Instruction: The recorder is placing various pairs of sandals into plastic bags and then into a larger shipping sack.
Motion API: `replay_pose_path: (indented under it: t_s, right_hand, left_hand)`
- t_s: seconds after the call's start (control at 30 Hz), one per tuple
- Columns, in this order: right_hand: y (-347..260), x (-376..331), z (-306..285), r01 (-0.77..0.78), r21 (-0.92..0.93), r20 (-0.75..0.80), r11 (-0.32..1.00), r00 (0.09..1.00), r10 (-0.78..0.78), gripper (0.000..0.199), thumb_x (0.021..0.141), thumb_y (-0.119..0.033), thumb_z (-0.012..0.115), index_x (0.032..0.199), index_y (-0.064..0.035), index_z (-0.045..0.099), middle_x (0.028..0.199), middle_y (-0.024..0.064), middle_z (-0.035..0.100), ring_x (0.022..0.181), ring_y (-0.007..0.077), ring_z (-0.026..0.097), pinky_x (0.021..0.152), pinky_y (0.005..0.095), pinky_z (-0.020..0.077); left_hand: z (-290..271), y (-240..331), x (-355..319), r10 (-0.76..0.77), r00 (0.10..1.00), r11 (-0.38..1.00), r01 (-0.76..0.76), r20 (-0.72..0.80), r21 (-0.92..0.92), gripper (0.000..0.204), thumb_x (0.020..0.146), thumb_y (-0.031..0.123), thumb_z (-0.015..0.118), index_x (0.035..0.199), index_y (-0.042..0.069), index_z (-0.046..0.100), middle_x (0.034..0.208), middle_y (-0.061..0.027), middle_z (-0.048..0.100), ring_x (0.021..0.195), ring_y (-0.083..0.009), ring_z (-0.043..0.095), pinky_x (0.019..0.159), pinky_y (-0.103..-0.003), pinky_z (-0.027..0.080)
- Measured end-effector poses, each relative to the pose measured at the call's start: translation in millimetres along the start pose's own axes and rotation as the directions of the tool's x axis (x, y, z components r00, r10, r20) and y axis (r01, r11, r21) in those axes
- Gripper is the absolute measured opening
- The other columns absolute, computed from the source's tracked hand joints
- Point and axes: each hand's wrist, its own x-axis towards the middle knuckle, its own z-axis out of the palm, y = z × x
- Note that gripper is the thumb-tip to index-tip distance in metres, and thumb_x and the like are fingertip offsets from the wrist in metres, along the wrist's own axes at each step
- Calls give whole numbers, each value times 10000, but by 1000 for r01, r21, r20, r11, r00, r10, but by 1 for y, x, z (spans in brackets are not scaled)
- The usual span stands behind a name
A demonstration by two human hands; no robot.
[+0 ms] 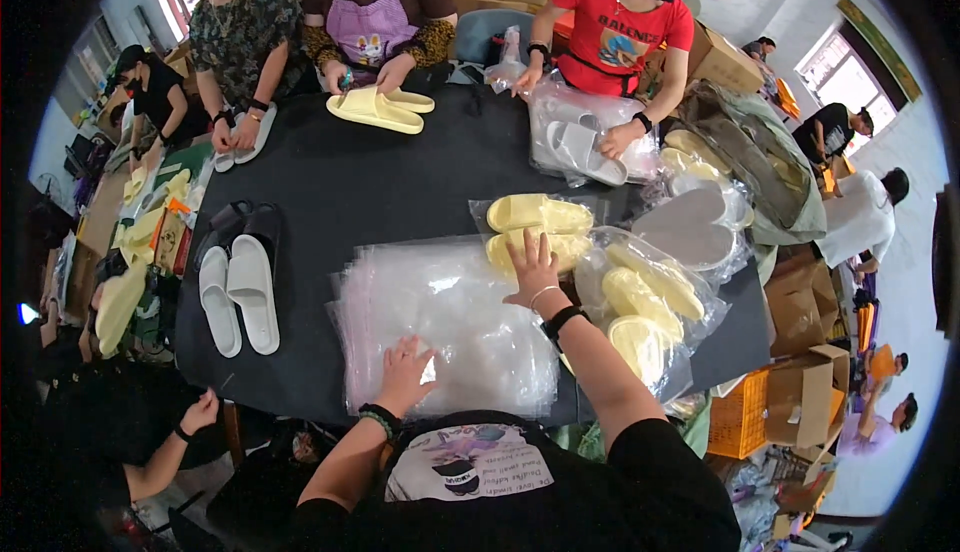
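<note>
My left hand [404, 376] rests on the near part of a stack of clear plastic bags [440, 282], fingers spread and holding nothing. My right hand [536, 274] reaches farther out, its fingers apart over the near slipper of a yellow pair [540, 214]. Clear plastic film shows around that pair, which lies at the stack's far right corner. Whether my fingertips press on the slipper I cannot tell. Just right of my right hand, more yellow slippers [632, 292] lie in clear bags.
On the black table [300, 152] at left are white slippers [252, 292] and black slippers [262, 222]. Across it, people handle a yellow pair [376, 110], grey slippers [262, 132] and bagged white slippers [588, 152]. Grey bagged slippers [688, 224] lie right. Cartons [800, 402] and an orange crate [740, 417] stand beyond.
</note>
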Motion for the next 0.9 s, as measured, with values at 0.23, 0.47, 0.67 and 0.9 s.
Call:
replay_pose_path:
  t_s: [0.23,0.47,0.67,0.9]
  right_hand:
    - [36,24,20,12,48,-77,999,997,-8,257,804,-244,642,1052,-231,709,1382,66,488,1354,314,333,1022,551,333]
    - [79,29,-1,119,527,-180,842,983,-26,205,865,-206,584,1026,-181,708,1166,47,649,1006,298,626,872,372,485]
    - [111,44,-24,60,793,-319,607,889,329,250,868,-25,518,1055,-55,681,991,168,692,890,229,665,797,313,494]
    - [47,2,-134,433,871,-449,233,893,18,446,775,197,389,1056,-32,650,1129,102,655,1040,142,584,933,268,439]
  left_hand:
    - [-2,3,2,-10,1000,999,10,0,-32,658,736,339,733,1336,217,492,1468,-150,325,1373,-365,258,1095,-564,200]
    - [-5,5,12,-1,999,999,3,32,-53,638,755,316,724,1331,203,476,1491,-128,292,1393,-334,235,1078,-611,201]
    - [-10,2,11,-37,996,998,41,85,-43,645,762,350,715,1344,220,469,1508,-131,266,1404,-332,220,1056,-672,173]
    - [-15,0,9,-48,994,998,52,100,-47,666,764,353,711,1362,197,462,1491,-150,288,1375,-343,277,1056,-658,189]
